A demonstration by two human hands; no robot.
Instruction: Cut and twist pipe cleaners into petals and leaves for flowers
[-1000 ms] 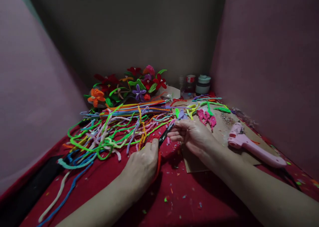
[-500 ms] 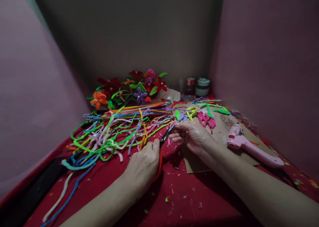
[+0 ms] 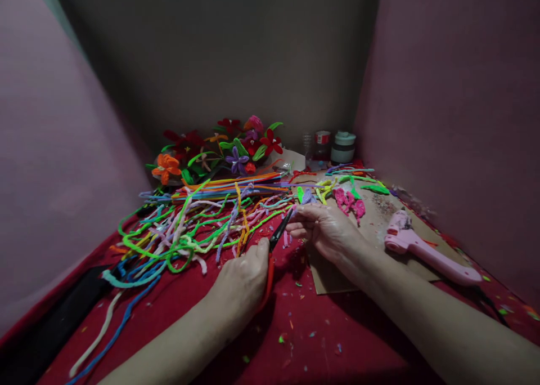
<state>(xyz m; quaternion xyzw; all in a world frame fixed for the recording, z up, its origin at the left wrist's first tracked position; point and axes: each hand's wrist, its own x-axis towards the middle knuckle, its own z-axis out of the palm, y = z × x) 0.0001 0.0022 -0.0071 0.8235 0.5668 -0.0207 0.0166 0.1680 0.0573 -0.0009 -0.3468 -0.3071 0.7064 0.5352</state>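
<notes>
Scissors with black blades [image 3: 279,231] and red handles are gripped in my left hand [image 3: 246,275], the blades angled up and to the right. Their tips reach the fingertips of my right hand [image 3: 324,227], which is closed in a pinch. A small pink-purple fuzzy piece [image 3: 294,209] shows at those fingertips beside the blade tips; most of it is hidden. Just left of the blades lies a tangle of coloured pipe cleaners [image 3: 185,241]. Short pink pieces [image 3: 286,238] lie on the red cloth below the right fingers.
A pink glue gun [image 3: 430,256] rests on cardboard [image 3: 337,281] at the right, near a pink fuzzy shape [image 3: 349,202]. Pipe-cleaner flowers [image 3: 237,161] stand at the back left. Two jars [image 3: 343,148] are at the back. Clippings dot the red cloth [image 3: 312,362].
The scissor blades look more closed now and sit slightly lower and to the left. Less of the pink piece shows at my right fingertips. My right hand has barely moved.
</notes>
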